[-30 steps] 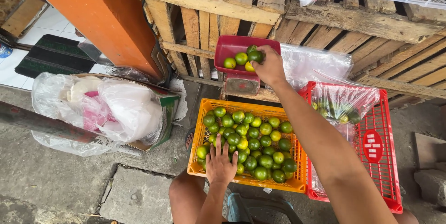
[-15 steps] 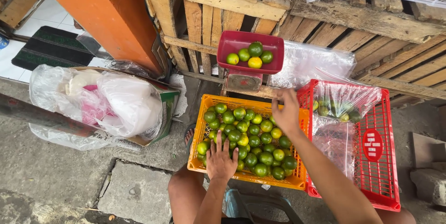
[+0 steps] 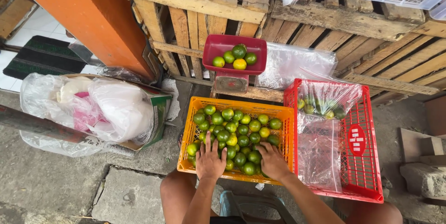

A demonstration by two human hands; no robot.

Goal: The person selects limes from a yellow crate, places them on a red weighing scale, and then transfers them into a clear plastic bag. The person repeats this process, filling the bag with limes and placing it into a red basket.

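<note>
Both hands lie palm-down on the limes (image 3: pixel 241 131) in the orange crate (image 3: pixel 191 126), the left hand (image 3: pixel 210 161) at 7 o'clock with fingers spread and flat, closed on nothing, the right hand (image 3: pixel 274 161) at 5 o'clock with fingers curled over the fruit, though whether its grip holds a lime cannot be told. At 12 o'clock beyond the crate, a red scale tray (image 3: pixel 213 47) already carries five limes, while the crate remains nearly full and the bagged fruit in the red crate (image 3: pixel 367 159) at 3 o'clock sits untouched.
</note>
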